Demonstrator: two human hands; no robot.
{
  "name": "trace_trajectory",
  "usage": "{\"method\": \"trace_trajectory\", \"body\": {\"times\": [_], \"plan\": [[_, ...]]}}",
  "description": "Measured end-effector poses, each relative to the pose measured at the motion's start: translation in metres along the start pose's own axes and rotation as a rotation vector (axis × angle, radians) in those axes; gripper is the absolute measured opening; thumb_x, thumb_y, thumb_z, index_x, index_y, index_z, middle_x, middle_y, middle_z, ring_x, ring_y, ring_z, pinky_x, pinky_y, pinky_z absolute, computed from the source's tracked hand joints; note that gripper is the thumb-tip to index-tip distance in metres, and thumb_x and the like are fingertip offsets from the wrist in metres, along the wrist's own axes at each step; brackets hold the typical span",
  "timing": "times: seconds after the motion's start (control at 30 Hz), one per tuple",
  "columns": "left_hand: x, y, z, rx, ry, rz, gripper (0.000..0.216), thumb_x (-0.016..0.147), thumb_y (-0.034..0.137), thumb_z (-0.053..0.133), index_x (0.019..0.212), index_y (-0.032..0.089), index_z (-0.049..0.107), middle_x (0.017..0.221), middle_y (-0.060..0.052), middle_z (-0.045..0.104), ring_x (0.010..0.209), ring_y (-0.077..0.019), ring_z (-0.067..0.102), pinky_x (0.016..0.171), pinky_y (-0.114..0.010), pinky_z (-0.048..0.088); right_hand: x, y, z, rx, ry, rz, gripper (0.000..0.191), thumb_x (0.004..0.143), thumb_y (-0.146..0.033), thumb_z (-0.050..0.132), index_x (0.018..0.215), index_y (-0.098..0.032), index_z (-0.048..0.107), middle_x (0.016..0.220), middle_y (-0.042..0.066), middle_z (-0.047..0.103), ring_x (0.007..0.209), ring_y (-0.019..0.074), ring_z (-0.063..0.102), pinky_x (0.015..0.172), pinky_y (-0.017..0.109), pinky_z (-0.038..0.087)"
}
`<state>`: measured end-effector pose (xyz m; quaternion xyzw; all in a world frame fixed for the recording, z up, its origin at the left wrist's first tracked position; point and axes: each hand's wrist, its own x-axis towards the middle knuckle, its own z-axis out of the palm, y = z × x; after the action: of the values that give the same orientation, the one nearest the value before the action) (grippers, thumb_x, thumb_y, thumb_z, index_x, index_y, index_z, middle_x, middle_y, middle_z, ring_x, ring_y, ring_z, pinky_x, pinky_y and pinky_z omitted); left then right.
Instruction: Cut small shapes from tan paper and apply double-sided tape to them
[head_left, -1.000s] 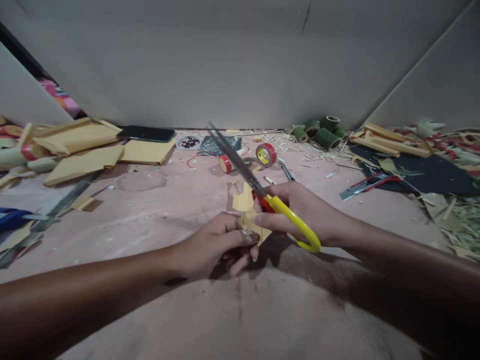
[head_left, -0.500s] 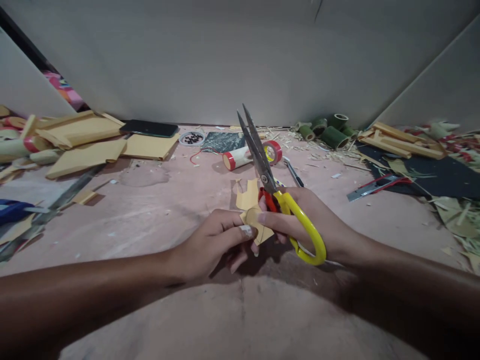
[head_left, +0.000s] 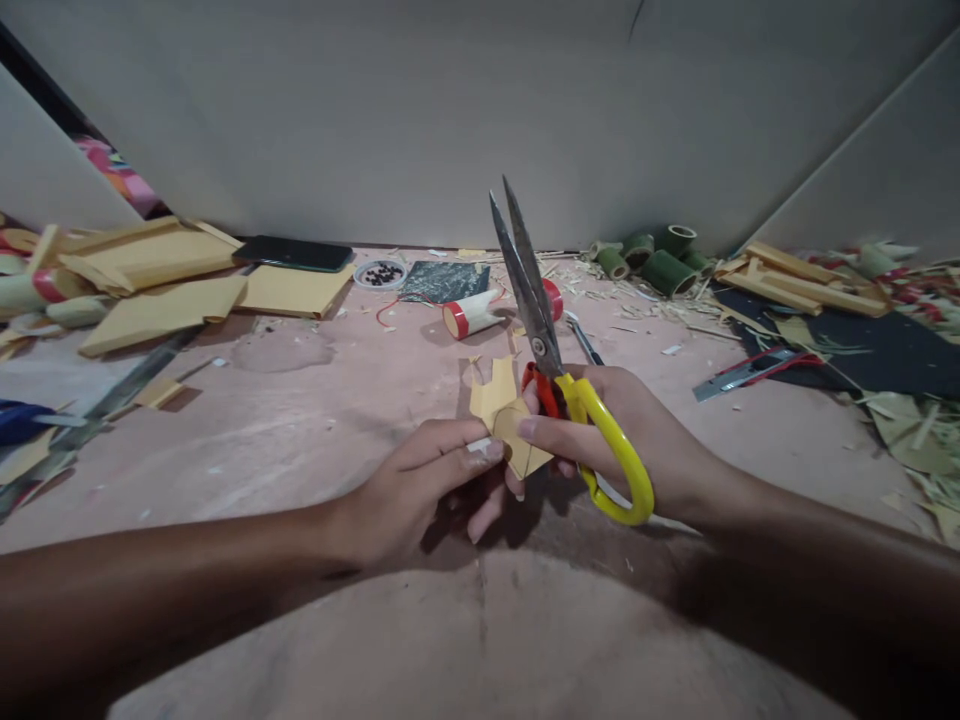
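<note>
A small tan piece of paper point(head_left: 525, 460) with curved pencil-like lines is pinched at its left edge by the thumb and fingers of my left hand point(head_left: 427, 485). My right hand point(head_left: 645, 430) carries a pair of scissors point(head_left: 539, 346) with one yellow and one red handle, blades pointing up and slightly parted. The right thumb also presses on the paper's right side, so both hands touch it. Just behind it, a notched paper scrap point(head_left: 498, 386) lies on the table. Some fingers are hidden under the paper and the handles.
Behind are a red-ended white tube point(head_left: 472, 315), a red tape roll point(head_left: 554, 298), a pen point(head_left: 585, 340) and a dish of dark beads point(head_left: 380, 274). A phone point(head_left: 294, 253) and folded tan paper point(head_left: 161, 315) lie left. Green bamboo pieces point(head_left: 670, 273) and a box cutter point(head_left: 754, 372) are right.
The scissors have risen slightly and shifted right. The paper has turned a little between my fingers, and my left thumb has shifted up along its edge.
</note>
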<state>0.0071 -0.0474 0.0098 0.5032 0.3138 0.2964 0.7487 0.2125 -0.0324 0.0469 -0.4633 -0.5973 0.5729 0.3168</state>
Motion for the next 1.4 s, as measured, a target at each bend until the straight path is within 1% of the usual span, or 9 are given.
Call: {"method": "trace_trajectory", "body": {"times": [0.13, 0.37, 0.53, 0.63, 0.77, 0.9, 1.03, 1.13, 1.4], "plan": [[0.000, 0.002, 0.001, 0.024, 0.009, 0.004, 0.033, 0.102, 0.039, 0.053, 0.084, 0.015, 0.068, 0.053, 0.001, 0.059, 0.047, -0.0071, 0.043, 0.044, -0.016, 0.029, 0.000, -0.001, 0.001, 0.033, -0.005, 0.005, 0.029, 0.078, -0.031, 0.085, 0.080, -0.021, 0.059, 0.061, -0.008, 0.054, 0.052, 0.0089, 0.052, 0.048, 0.019, 0.044], [-0.001, -0.001, -0.003, 0.061, -0.020, -0.015, 0.035, 0.105, 0.043, 0.050, 0.087, 0.018, 0.066, 0.057, 0.002, 0.061, 0.047, -0.0073, 0.046, 0.043, -0.015, 0.032, -0.001, -0.008, 0.003, 0.007, 0.027, 0.024, 0.032, 0.073, -0.031, 0.087, 0.079, -0.020, 0.058, 0.060, -0.008, 0.054, 0.053, 0.0100, 0.051, 0.048, 0.021, 0.041], [0.000, 0.000, 0.000, 0.129, 0.025, 0.000, 0.040, 0.105, 0.045, 0.048, 0.079, 0.017, 0.063, 0.056, 0.002, 0.060, 0.045, -0.0073, 0.044, 0.040, -0.016, 0.031, -0.002, -0.008, 0.004, 0.019, 0.040, 0.032, 0.032, 0.072, -0.027, 0.088, 0.078, -0.020, 0.057, 0.059, -0.008, 0.054, 0.052, 0.0098, 0.051, 0.048, 0.021, 0.039], [0.000, 0.000, 0.001, 0.150, 0.036, 0.023, 0.041, 0.105, 0.044, 0.046, 0.079, 0.017, 0.062, 0.055, 0.002, 0.059, 0.046, -0.0074, 0.046, 0.042, -0.015, 0.034, -0.002, -0.005, 0.004, 0.039, 0.033, 0.046, 0.030, 0.074, -0.026, 0.087, 0.078, -0.020, 0.058, 0.060, -0.008, 0.056, 0.052, 0.0102, 0.051, 0.048, 0.021, 0.039], [0.000, -0.002, 0.000, 0.141, 0.037, 0.011, 0.043, 0.106, 0.047, 0.046, 0.081, 0.016, 0.063, 0.056, 0.003, 0.060, 0.045, -0.0062, 0.044, 0.041, -0.014, 0.032, -0.001, -0.001, 0.004, 0.108, -0.003, 0.026, 0.025, 0.076, -0.019, 0.085, 0.082, -0.019, 0.061, 0.065, -0.007, 0.061, 0.056, 0.0096, 0.053, 0.052, 0.020, 0.042], [0.000, -0.003, 0.000, 0.120, 0.038, 0.020, 0.043, 0.107, 0.045, 0.046, 0.079, 0.016, 0.063, 0.056, 0.003, 0.060, 0.045, -0.0051, 0.045, 0.041, -0.013, 0.033, 0.000, 0.000, 0.004, 0.152, -0.024, -0.005, 0.027, 0.074, -0.013, 0.085, 0.091, -0.018, 0.065, 0.071, -0.007, 0.062, 0.061, 0.0091, 0.053, 0.054, 0.020, 0.042], [0.000, -0.003, 0.000, 0.058, 0.037, 0.017, 0.038, 0.104, 0.044, 0.053, 0.080, 0.015, 0.063, 0.056, 0.003, 0.058, 0.046, -0.0053, 0.045, 0.041, -0.012, 0.032, 0.000, 0.000, 0.004, 0.159, -0.026, -0.054, 0.028, 0.074, -0.009, 0.085, 0.088, -0.019, 0.063, 0.076, -0.008, 0.061, 0.067, 0.0091, 0.054, 0.058, 0.019, 0.044], [0.000, -0.005, -0.002, 0.094, 0.037, 0.002, 0.035, 0.102, 0.046, 0.057, 0.087, 0.016, 0.066, 0.056, 0.003, 0.058, 0.045, -0.0065, 0.045, 0.040, -0.013, 0.031, 0.000, 0.001, 0.003, 0.161, -0.032, -0.051, 0.028, 0.075, -0.008, 0.084, 0.089, -0.019, 0.062, 0.077, -0.008, 0.060, 0.068, 0.0088, 0.055, 0.058, 0.020, 0.044], [0.000, -0.007, -0.005, 0.186, 0.008, 0.017, 0.038, 0.106, 0.044, 0.049, 0.088, 0.017, 0.068, 0.052, 0.005, 0.054, 0.042, -0.0053, 0.040, 0.042, -0.015, 0.028, 0.003, 0.003, 0.002, 0.157, -0.035, -0.058, 0.029, 0.076, -0.011, 0.084, 0.092, -0.019, 0.062, 0.083, -0.006, 0.062, 0.079, 0.0124, 0.061, 0.074, 0.024, 0.052]]}}
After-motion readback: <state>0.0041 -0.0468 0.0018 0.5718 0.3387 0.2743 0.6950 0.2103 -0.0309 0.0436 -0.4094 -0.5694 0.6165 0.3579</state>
